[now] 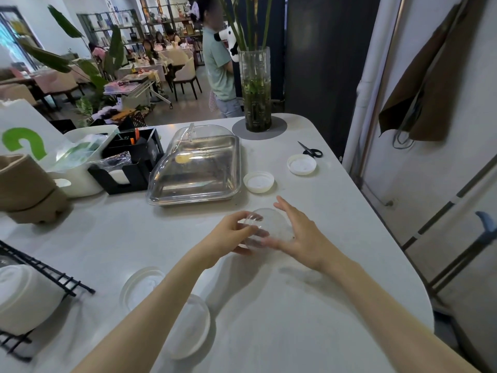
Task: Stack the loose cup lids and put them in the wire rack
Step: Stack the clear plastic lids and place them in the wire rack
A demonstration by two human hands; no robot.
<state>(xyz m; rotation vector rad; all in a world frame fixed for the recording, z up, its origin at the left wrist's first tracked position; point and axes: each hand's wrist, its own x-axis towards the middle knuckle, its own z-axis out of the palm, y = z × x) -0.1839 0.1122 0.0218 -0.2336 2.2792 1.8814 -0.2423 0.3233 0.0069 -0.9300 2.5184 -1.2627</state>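
Hands meet mid-counter over a clear domed plastic lid [271,224]: the left hand [231,232] curls its fingers round the rim, likely steadying it for stacking, while the right hand [298,232] rests beside it with fingers straight. 2 white flat lids [258,181] lie beyond, 2 translucent lids [139,286] nearer, and the black wire rack [51,273] waits far left.
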